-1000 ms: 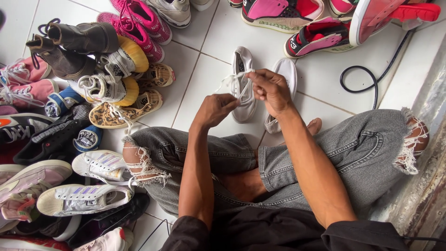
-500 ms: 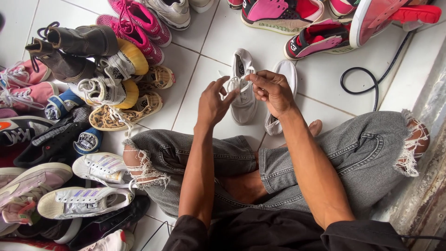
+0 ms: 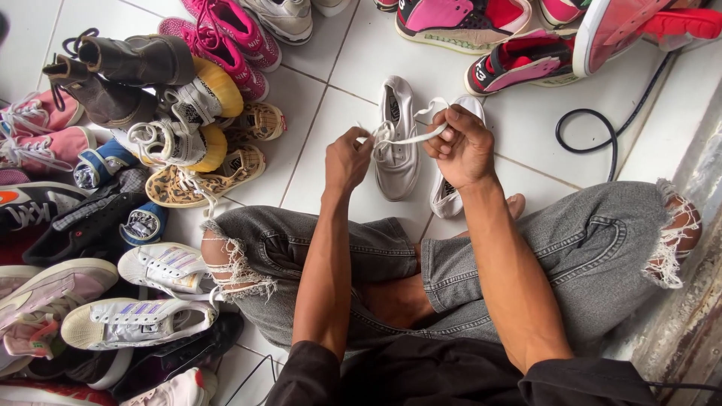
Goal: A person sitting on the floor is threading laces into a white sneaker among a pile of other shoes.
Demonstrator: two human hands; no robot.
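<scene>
A pale grey-white sneaker (image 3: 398, 150) lies on the white tiled floor in front of my crossed legs, with its mate (image 3: 445, 197) beside it on the right. My left hand (image 3: 347, 159) pinches one end of the white shoelace (image 3: 410, 138) at the sneaker's left side. My right hand (image 3: 460, 146) grips the other end and holds it taut across the shoe's opening. Both hands hover just above the sneaker.
A heap of shoes (image 3: 143, 150) fills the floor at the left: boots, pink sneakers, patterned flats, white trainers. More pink and red shoes (image 3: 519, 37) lie at the top. A black cable (image 3: 602, 131) loops at the right beside a wall (image 3: 692, 301).
My left hand opened, then closed on the lace again near the shoe. My right hand moved right and pulled the lace tight across the sneaker.
</scene>
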